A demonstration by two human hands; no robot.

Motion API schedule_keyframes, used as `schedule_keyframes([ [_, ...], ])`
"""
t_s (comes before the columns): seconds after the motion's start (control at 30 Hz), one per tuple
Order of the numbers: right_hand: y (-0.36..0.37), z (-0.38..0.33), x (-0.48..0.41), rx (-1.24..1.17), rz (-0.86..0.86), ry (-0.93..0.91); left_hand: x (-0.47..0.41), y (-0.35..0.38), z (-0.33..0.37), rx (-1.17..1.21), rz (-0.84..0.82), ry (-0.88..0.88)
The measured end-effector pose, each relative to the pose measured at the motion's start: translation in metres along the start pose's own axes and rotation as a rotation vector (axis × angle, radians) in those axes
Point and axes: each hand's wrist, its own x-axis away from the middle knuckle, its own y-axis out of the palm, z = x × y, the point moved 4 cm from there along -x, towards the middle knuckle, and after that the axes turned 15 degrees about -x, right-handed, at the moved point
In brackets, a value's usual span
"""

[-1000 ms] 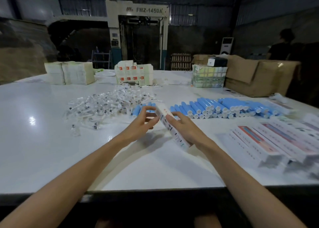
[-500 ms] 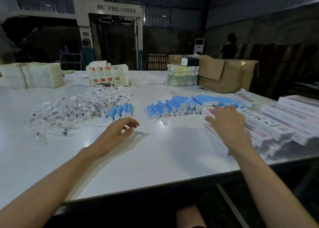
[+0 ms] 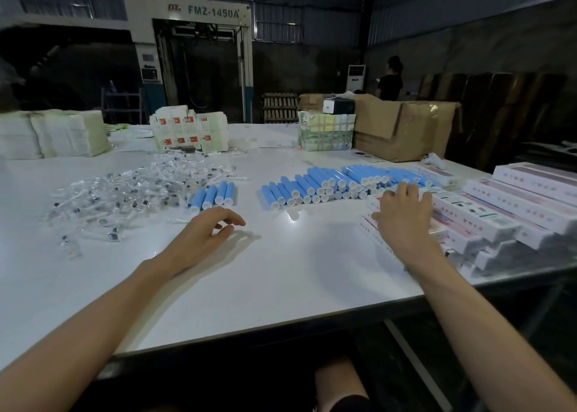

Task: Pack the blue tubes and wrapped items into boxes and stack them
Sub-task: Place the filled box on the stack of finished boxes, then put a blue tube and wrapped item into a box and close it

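Note:
A long row of blue tubes with white caps lies across the middle of the white table. A small group of the same blue tubes lies to its left. Further left is a loose heap of clear wrapped items. White printed boxes are stacked at the table's right edge. My right hand rests flat, fingers spread, on the nearest boxes of that stack. My left hand rests on the table just in front of the small tube group, fingers loosely curled, holding nothing.
Folded flat cartons stand at the far middle, white paper stacks at the far left. A strapped bundle and a brown cardboard box sit at the far right. A person stands beyond the table.
One second ago both hands held a white box in front of me. My right hand has carried it right onto the box stack and my left hand has let go; the view turned right.

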Motion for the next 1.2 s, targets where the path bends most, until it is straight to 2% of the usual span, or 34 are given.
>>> schedule_keyframes([
  [0.07, -0.006, -0.015, -0.001, -0.058, 0.060, -0.041, 0.001, 0.000, -0.001, 0.005, 0.008, -0.006],
  [0.2, -0.018, -0.074, 0.002, -0.342, 0.107, -0.224, 0.002, 0.000, -0.003, -0.004, 0.031, -0.038],
  [0.43, -0.026, -0.193, 0.011, -0.898, -0.026, -0.438, 0.002, -0.012, -0.003, -0.088, 0.098, -0.176],
  [0.57, -0.019, -0.251, 0.031, -1.186, -0.139, -0.419, 0.003, -0.024, 0.000, -0.204, 0.081, -0.259],
  [0.73, -0.006, -0.306, 0.049, -1.409, -0.248, -0.334, 0.016, -0.047, -0.010, -0.330, -0.010, -0.351],
  [0.83, 0.003, -0.326, 0.054, -1.441, -0.297, -0.385, 0.041, -0.068, -0.032, -0.378, -0.036, -0.383],
  [0.93, 0.006, -0.335, 0.060, -1.410, -0.269, -0.489, 0.077, -0.111, -0.078, -0.438, 0.018, -0.466],
  [1.13, -0.007, -0.351, 0.075, -1.232, -0.139, -0.802, 0.181, -0.237, -0.198, -0.699, 0.198, -0.874],
  [1.2, -0.015, -0.365, 0.079, -1.222, -0.139, -0.850, 0.219, -0.278, -0.234, -0.793, 0.192, -1.012],
])
